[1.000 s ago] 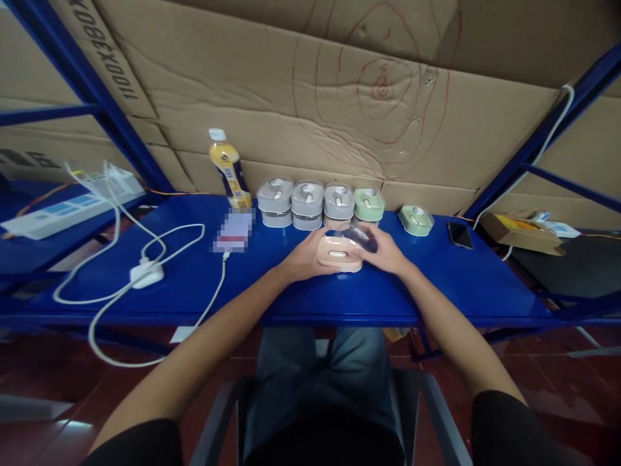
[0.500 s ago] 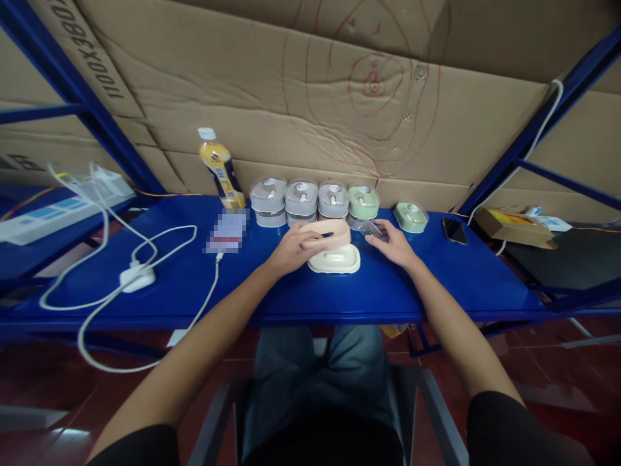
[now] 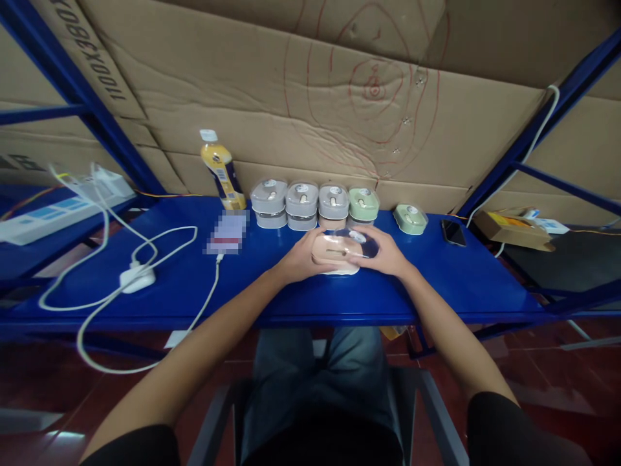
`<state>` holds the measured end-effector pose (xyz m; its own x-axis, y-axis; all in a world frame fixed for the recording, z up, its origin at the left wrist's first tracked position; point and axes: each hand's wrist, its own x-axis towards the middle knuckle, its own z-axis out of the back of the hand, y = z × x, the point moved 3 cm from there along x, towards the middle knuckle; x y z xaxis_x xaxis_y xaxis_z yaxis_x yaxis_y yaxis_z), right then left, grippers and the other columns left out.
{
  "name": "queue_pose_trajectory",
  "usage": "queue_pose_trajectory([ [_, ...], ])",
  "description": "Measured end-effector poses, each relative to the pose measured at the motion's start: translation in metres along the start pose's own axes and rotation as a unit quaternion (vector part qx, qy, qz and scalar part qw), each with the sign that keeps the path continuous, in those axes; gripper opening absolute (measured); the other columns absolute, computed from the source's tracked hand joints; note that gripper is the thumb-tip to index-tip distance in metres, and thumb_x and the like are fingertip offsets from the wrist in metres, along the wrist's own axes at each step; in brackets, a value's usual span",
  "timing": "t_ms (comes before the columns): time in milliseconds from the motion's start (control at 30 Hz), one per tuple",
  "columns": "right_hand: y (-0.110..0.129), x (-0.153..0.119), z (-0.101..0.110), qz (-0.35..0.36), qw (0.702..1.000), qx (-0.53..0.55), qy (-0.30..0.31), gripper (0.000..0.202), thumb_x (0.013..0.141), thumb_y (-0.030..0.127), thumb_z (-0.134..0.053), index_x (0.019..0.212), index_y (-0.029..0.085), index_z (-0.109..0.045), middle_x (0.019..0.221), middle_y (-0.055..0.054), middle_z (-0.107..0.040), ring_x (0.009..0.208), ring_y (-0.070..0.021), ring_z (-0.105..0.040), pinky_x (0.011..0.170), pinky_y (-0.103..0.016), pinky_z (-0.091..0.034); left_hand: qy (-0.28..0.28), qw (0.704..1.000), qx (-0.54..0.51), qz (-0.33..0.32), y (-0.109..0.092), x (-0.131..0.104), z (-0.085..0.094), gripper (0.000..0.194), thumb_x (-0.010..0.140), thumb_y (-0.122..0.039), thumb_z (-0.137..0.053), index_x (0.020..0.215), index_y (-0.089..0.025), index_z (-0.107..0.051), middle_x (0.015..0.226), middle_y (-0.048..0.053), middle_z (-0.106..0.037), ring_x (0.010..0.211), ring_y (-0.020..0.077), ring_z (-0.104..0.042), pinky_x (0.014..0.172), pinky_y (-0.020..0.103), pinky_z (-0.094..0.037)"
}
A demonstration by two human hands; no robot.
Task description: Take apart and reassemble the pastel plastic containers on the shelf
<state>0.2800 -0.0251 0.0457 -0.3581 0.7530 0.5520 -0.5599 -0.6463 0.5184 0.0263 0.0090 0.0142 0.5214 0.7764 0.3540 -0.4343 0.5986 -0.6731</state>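
My left hand [image 3: 301, 257] grips the left side of a peach-coloured box part [image 3: 330, 248] with a slot in it. From the right, my right hand [image 3: 385, 251] holds a clear plastic cover [image 3: 358, 237] that overlaps the peach part. Under them, only the front edge of a cream base [image 3: 342, 272] shows. Just behind my hands stand stacked grey boxes [image 3: 301, 199] with clear covers, and a green box [image 3: 363, 204] on top of a grey one. A single green box [image 3: 410, 219] sits to the right.
A yellow bottle [image 3: 223, 171] and a blurred-out flat item [image 3: 228, 232] with a white cable are at the left, near a white adapter [image 3: 138, 278]. A phone [image 3: 453, 232] lies at the right, before an open cardboard box [image 3: 517, 230]. Cardboard lines the back of the blue table [image 3: 301, 304].
My right hand has moved left with the clear cover, which now meets the peach part. The peach part in my left hand has tilted and shifted slightly, over the cream base.
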Motion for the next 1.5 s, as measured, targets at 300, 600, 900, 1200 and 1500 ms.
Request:
queue_pose_trajectory([
  [300, 0.015, 0.02, -0.028, 0.043, 0.994, -0.01, 0.103, 0.079, 0.078, 0.06, -0.086, 0.145, 0.026, -0.064, 0.143, -0.011, -0.07, 0.132, -0.0333, -0.067, 0.115, -0.052, -0.053, 0.052, 0.999, -0.001, -0.002, 0.006, 0.0, -0.011, 0.134, 0.065, -0.053, -0.097, 0.169, -0.022, -0.018, 0.174, 0.021, -0.031, 0.159, 0.0447, -0.035, 0.128, 0.057, -0.036],
  [600, 0.014, 0.01, -0.038, 0.029, 0.991, -0.068, 0.11, 0.08, 0.082, 0.062, -0.082, 0.15, 0.023, -0.061, 0.148, -0.015, -0.064, 0.134, -0.0363, -0.064, 0.113, -0.055, -0.054, 0.048, 0.999, 0.001, -0.011, 0.011, 0.0, -0.014, 0.135, 0.064, -0.059, -0.097, 0.169, -0.021, -0.021, 0.173, 0.022, -0.032, 0.161, 0.0444, -0.032, 0.13, 0.057, -0.033],
  [900, 0.031, 0.007, -0.039, 0.028, 0.972, -0.182, 0.143, 0.079, 0.09, 0.061, -0.077, 0.156, 0.024, -0.055, 0.147, -0.016, -0.061, 0.125, -0.0368, -0.064, 0.105, -0.054, -0.056, 0.036, 0.999, -0.017, -0.004, 0.014, 0.002, -0.011, 0.139, 0.056, -0.057, -0.101, 0.166, -0.023, -0.024, 0.162, 0.022, -0.05, 0.152, 0.0442, -0.047, 0.123, 0.061, -0.04],
  [1200, 0.041, 0.007, -0.043, 0.029, 0.943, -0.285, 0.171, 0.08, 0.095, 0.062, -0.068, 0.161, 0.021, -0.049, 0.148, -0.02, -0.057, 0.124, -0.0389, -0.061, 0.106, -0.054, -0.052, 0.038, 0.999, -0.034, -0.014, 0.015, 0.003, -0.011, 0.132, 0.057, -0.051, -0.1, 0.162, -0.021, -0.027, 0.159, 0.023, -0.052, 0.148, 0.0429, -0.052, 0.121, 0.06, -0.044],
  [1500, 0.041, 0.007, -0.043, 0.049, 0.934, -0.3, 0.188, 0.082, 0.095, 0.065, -0.068, 0.16, 0.017, -0.05, 0.149, -0.022, -0.056, 0.124, -0.0391, -0.061, 0.106, -0.054, -0.053, 0.041, 0.999, -0.03, -0.015, 0.016, 0.004, -0.012, 0.133, 0.054, -0.055, -0.1, 0.161, -0.019, -0.029, 0.154, 0.023, -0.055, 0.144, 0.0447, -0.055, 0.118, 0.062, -0.045],
])
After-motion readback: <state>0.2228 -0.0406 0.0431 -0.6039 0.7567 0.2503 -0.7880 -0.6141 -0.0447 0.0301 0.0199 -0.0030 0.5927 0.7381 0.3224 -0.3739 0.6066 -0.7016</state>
